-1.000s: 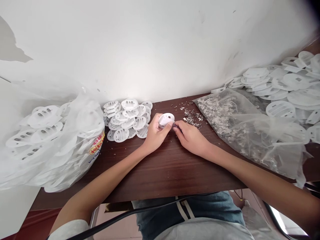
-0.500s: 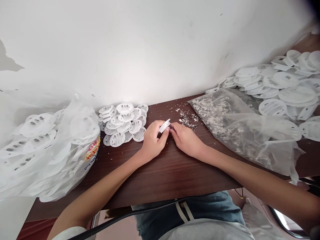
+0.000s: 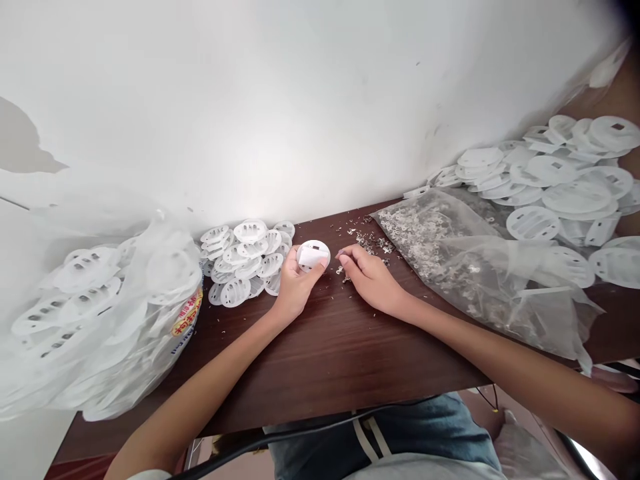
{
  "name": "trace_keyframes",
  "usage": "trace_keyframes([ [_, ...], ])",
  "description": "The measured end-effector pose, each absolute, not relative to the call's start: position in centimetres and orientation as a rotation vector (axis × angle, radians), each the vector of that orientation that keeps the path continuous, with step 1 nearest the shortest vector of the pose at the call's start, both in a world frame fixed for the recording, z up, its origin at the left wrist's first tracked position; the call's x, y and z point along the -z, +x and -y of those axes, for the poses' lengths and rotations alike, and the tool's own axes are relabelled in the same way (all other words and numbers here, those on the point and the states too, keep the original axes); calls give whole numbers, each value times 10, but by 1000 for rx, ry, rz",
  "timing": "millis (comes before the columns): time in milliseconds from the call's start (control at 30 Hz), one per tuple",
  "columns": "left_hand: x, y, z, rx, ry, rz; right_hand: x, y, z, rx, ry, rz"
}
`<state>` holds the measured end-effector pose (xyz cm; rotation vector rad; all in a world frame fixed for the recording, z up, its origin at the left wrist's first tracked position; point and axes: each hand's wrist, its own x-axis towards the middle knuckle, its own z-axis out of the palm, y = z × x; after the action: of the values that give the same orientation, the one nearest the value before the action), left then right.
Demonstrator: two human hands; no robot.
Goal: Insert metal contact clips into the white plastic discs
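Note:
My left hand (image 3: 294,285) is closed round a white round plastic disc (image 3: 313,254), held up with its flat face toward me, just above the dark wooden table (image 3: 325,347). My right hand (image 3: 367,275) rests on the table right of the disc, fingers curled and pinched at small metal clips (image 3: 374,244) scattered there. What the fingertips hold is too small to make out. A heap of similar white slotted discs (image 3: 245,260) lies just left of my left hand, against the wall.
A large clear bag of white discs (image 3: 100,313) fills the table's left end. A clear bag of small metal clips (image 3: 480,260) lies at the right, with loose white discs (image 3: 565,187) piled behind it. The wall closes the far side. A black cable runs under the table's near edge.
My left hand turned the disc from edge-on to face-on and lifted it a little toward the wall. My right hand drew slightly away from the disc to the clips on the table.

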<state>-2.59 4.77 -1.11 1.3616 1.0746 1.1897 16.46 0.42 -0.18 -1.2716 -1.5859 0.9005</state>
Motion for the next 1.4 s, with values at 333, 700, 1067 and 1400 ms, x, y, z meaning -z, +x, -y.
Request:
trace_keyframes([
  [333, 3, -24, -34, -1086, 1734, -1117, 9, 167, -9, -1228, -1118, 1207],
  [700, 9, -24, -20, -1292, 2463, -815, -12, 164, 3, -1306, -1047, 1315],
  [1067, -17, -24, -19, -1046, 2474, -870, -13, 166, -3, -1376, -997, 1243],
  [1400, -85, -144, -127, -1121, 2267, -1831, -21, 166, 4, -1240, -1082, 1435],
])
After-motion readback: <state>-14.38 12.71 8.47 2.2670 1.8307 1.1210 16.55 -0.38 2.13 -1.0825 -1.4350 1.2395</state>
